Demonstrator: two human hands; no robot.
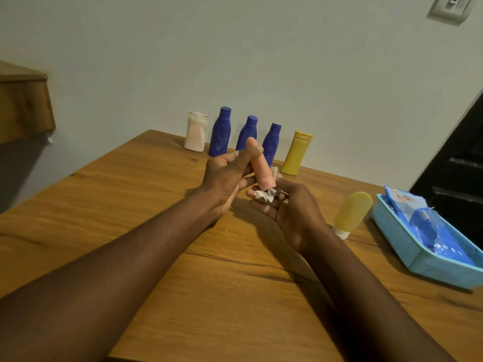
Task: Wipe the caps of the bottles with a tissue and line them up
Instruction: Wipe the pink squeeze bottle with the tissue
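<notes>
My left hand (226,176) grips a small pink bottle (261,168) above the table, its lower end pointing down toward me. My right hand (290,207) holds a crumpled white tissue (265,195) pressed around that lower end, where the cap is hidden. Along the wall stands a row: a white bottle (195,131), three blue bottles (220,131) (247,133) (272,142) and a yellow bottle (297,152). A yellow tube-shaped bottle (352,214) with a white cap lies on the table to the right of my right hand.
A blue plastic basket (400,241) holding a blue tissue pack (428,231) sits at the table's right edge. The wooden table (130,205) meets the wall at the back. A wooden shelf (23,105) juts out on the left. A dark door stands at far right.
</notes>
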